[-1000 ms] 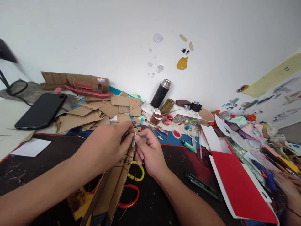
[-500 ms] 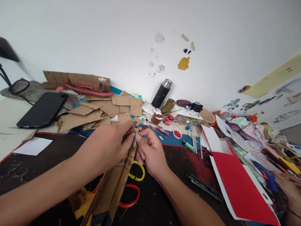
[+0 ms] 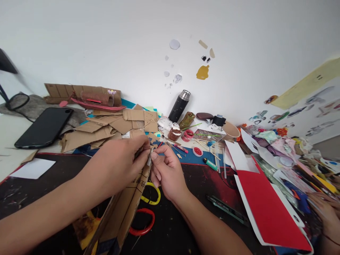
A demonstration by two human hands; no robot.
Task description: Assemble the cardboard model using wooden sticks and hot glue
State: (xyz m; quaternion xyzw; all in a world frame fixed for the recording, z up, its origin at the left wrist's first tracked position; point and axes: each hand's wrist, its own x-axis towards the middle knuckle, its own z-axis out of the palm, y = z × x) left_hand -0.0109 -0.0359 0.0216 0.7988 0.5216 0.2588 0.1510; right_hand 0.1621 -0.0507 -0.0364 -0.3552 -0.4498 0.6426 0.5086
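A long folded cardboard piece (image 3: 126, 209) with printed characters stands tilted in front of me, its far end at my fingertips. My left hand (image 3: 124, 159) is closed on that far end, its fingertips partly hidden behind the thumb. From the right, thumb and forefinger of my right hand (image 3: 168, 170) pinch the same tip, where a small whitish bit (image 3: 149, 159) shows along the edge. What exactly lies between the fingertips is too small to make out. Scissors with a red handle loop (image 3: 143, 222) and a yellow handle loop (image 3: 151, 194) lie beside the cardboard.
Cardboard scraps (image 3: 87, 132), a phone (image 3: 44, 127) and a model boat (image 3: 98, 104) are at the back left. Behind my hands stand a black flask (image 3: 179, 106) and paint jars (image 3: 174, 131). A cutter (image 3: 227, 210), red card (image 3: 271, 205) and another person's hand (image 3: 325, 212) are rightward.
The view has shifted slightly, so most things sit a little further left. Both my hands stay at the cardboard's far end, with hardly any change in grip.
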